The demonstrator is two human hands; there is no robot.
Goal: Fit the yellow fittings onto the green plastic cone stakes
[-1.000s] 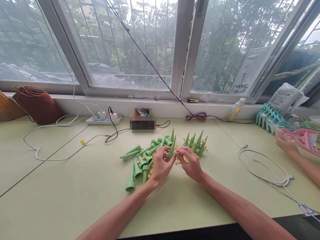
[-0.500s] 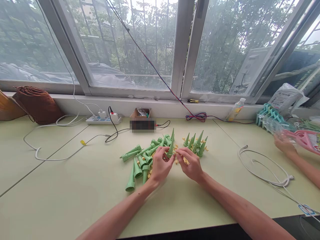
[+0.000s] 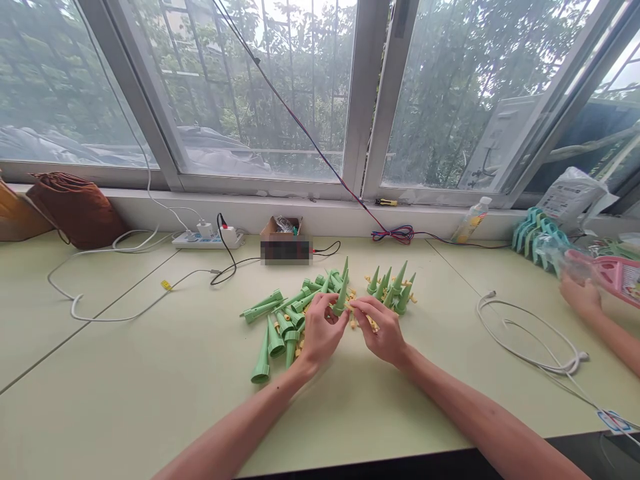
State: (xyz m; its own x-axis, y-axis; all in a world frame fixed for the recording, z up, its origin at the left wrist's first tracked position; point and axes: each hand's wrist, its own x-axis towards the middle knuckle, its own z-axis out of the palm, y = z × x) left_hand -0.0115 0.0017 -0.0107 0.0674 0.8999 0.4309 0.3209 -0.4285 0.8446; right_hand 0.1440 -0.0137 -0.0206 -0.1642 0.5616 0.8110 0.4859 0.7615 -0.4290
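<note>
My left hand grips a green plastic plant watering spike, its point turned up. At the spike's right side, my right hand pinches a small yellow valve piece against it; the fingers hide part of the joint. Left of and behind my left hand lies a heap of loose green spikes, with yellow pieces showing among them. Beyond my right hand stands a group of upright green spikes with yellow pieces sticking out of their sides.
Another person's hand is at the right, by a pink plastic basket and teal hangers. A white cable lies coiled on the table. At the back are a small box, a power strip and a bottle.
My two hands stay almost where they were, with the spike and yellow piece still together. At the right, the other person's hand and the pink basket have shifted slightly to the right.
</note>
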